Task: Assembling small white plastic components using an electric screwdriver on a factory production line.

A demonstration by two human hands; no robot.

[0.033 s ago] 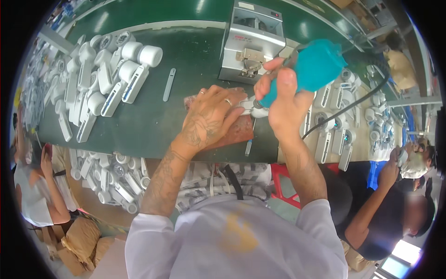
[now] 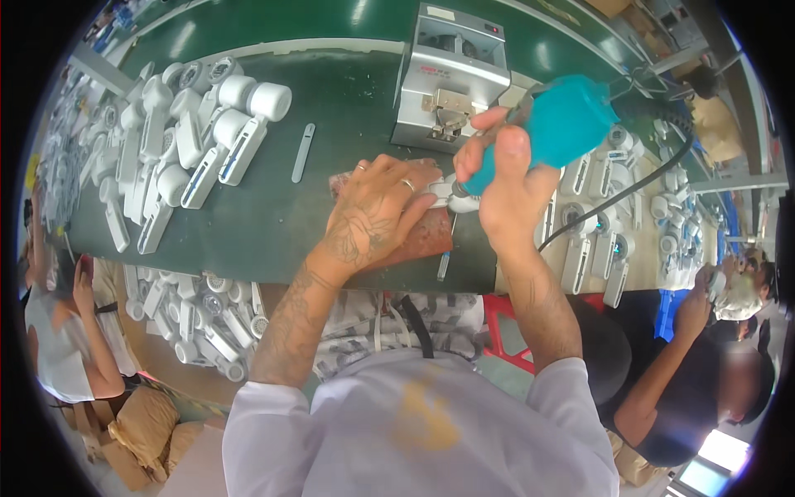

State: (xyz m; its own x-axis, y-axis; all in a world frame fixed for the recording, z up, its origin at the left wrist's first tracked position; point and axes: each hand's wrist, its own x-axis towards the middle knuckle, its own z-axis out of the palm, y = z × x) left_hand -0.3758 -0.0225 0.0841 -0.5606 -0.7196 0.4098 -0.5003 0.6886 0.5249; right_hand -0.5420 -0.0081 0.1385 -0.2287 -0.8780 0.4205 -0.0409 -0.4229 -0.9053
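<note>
My left hand (image 2: 373, 207) presses a small white handheld fan (image 2: 442, 193) against a reddish pad (image 2: 424, 240) on the bench; its palm and fingers hide most of the fan. In my right hand (image 2: 515, 186) is an electric screwdriver with a teal body (image 2: 571, 120), the fingers wrapped round it. It is tilted, its tip down at the white part beside my left fingertips. The exact contact point is too small to make out.
A silver machine (image 2: 451, 74) stands beyond my hands. White handheld fans (image 2: 199, 132) pile up at the left, with more (image 2: 592, 224) at the right. A pale strip (image 2: 303, 153) lies on the green bench. A black cable (image 2: 621, 199) crosses at the right. Co-workers sit on both sides.
The screwdriver body and my right hand have dipped very slightly. My left hand stays in place on the fan.
</note>
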